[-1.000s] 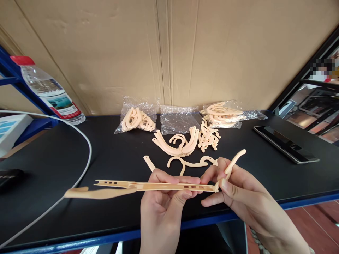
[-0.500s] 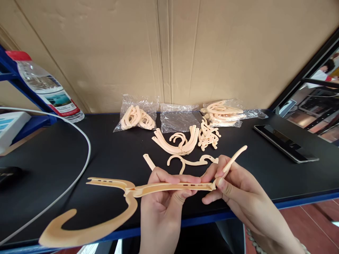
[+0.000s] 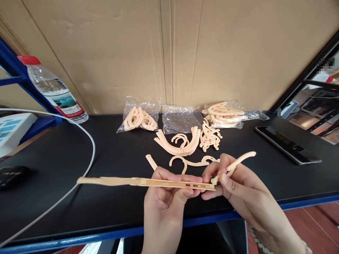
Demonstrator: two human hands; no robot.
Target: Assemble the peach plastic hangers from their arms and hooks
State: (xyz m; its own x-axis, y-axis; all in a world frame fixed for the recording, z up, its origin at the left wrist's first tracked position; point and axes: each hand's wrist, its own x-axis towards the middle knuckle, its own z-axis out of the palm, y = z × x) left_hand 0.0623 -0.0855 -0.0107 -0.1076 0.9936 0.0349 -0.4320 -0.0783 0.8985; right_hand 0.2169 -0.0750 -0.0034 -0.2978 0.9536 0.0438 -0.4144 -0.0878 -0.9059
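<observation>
My left hand (image 3: 168, 197) is closed around the slotted arm of a beige folding clothes hanger (image 3: 113, 181), seen nearly edge-on and stretching out to the left. Between the thumb and fingers of my right hand (image 3: 235, 185) is a thin curved hanger piece (image 3: 242, 160) with a small knobbed end. That knob sits at the right end of the slotted arm; whether it is seated there I cannot tell. Just beyond my hands lies another hanger with a hook (image 3: 178, 160), partly hidden by my left hand.
Behind are stacked hanger arms (image 3: 176, 146), a pile of small curved pieces (image 3: 210, 135), and clear bags (image 3: 181, 120), two with hanger parts inside. A phone (image 3: 287, 144) lies right. At left are a water bottle (image 3: 57, 91), a white cable (image 3: 91, 148) and a black mouse (image 3: 13, 176).
The hanger in my left hand has rotated, so its big hook and far arm now line up edge-on. The curved piece in my right hand has shifted slightly right and lies flatter.
</observation>
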